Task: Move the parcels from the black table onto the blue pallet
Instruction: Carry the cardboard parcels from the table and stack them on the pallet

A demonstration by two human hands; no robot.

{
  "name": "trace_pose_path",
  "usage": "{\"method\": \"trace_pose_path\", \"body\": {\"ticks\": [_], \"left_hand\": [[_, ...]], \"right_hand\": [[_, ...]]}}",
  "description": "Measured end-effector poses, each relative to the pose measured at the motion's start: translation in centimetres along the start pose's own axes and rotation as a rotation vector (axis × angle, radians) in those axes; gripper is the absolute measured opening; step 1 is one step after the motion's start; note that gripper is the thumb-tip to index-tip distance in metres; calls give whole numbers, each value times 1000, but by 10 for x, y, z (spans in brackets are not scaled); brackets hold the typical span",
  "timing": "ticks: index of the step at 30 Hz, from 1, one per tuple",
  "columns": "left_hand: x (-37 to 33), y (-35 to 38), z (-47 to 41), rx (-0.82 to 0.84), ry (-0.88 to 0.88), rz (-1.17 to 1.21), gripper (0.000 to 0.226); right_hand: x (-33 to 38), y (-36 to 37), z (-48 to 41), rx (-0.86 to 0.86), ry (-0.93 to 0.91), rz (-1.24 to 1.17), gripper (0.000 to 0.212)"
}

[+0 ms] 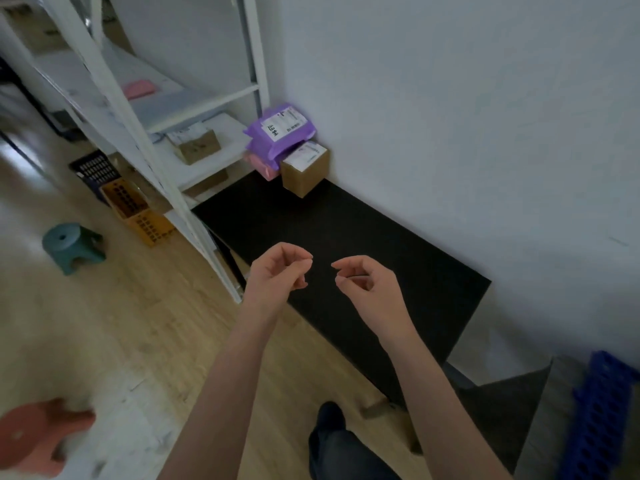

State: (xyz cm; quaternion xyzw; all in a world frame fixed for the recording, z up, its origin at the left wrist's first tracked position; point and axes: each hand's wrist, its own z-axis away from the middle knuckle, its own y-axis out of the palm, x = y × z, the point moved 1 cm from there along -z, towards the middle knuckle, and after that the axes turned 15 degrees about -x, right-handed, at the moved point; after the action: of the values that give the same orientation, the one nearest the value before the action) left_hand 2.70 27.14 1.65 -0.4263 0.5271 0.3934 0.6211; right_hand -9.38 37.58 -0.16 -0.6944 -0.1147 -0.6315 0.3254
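Both hands empty, held out over the near half of the black table. Left hand loosely curled, fingers bent in toward thumb, nothing between them. Right hand same posture: half closed, thumb and forefinger near each other, no grip on anything. The two are close together, fingertips facing, not touching each other or the tabletop.

Parcels: all at the far end of the table, in the corner against the white wall. Purple mailer bag w/ white label on top of the pile, tilted. Under it, a cardboard box w/ white label on its top face, standing on the table, right next to the wall. Pink bag at the left of the box, partly covered by the purple one; whether it touches the box, cannot tell. Parcels well apart from both hands.

Blue pallet: only an edge seen at lower right, standing tilted near the wall, beyond the near end of the table.

Other: white metal shelf rack at left of table, a cardboard box on one shelf. Orange crate and dark crate on floor under/beside rack. Teal stool and red stool on wood floor. Person's dark trouser leg and shoe at bottom centre.
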Motion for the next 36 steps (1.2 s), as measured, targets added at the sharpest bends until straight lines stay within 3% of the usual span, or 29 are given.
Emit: {"method": "trace_pose_path", "body": {"ticks": [13,19,24,26,30,36], "left_hand": [[-4,4,-130,-33,-47,10,11],[-9,0,-215,59,24,-58,12],[-11,-1,-293,194,190,-176,18],[-5,1,-319,237,167,-176,18],[6,6,-365,269,40,-168,15],[12,19,-414,280,99,-213,12]], "right_hand": [[15,58,-117,4,74,23,28],[27,105,-166,-83,109,31,28],[46,157,-210,-145,71,85,25],[50,175,-225,-157,72,116,23],[47,202,-248,-179,142,133,22],[27,225,-280,-202,328,88,30]]}}
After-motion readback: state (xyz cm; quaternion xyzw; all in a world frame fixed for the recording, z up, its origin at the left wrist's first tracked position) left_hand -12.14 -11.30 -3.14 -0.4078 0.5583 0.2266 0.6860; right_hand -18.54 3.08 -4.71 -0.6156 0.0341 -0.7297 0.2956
